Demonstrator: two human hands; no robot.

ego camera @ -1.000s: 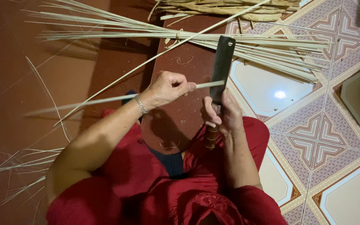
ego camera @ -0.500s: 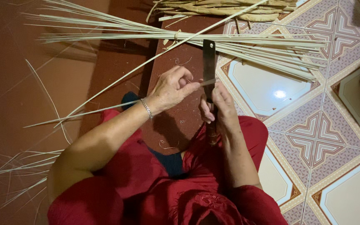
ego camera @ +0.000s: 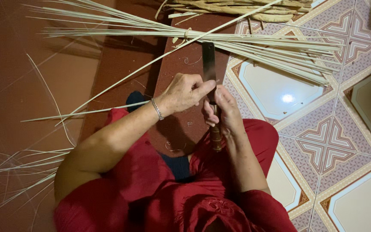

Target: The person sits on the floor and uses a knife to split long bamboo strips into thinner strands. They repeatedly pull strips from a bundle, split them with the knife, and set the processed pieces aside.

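Red trousers (ego camera: 142,172) are seen nearest, worn by the seated person. A dark blade with a banded wooden handle (ego camera: 209,77) is held upright by the right hand (ego camera: 224,112), its grip closed round the handle. A thin pale strip (ego camera: 86,113) is pinched against the blade by the left hand (ego camera: 184,92), grip closed, a bracelet (ego camera: 156,109) at the wrist. Farther off, a bundle of pale strips (ego camera: 237,41) is spread across the floor (ego camera: 323,141), from brown surface to patterned tiles.

A dark flat knife blade (ego camera: 208,64) stands edge-up on its wooden handle (ego camera: 216,139), a pale thin strip (ego camera: 86,113) meeting it.
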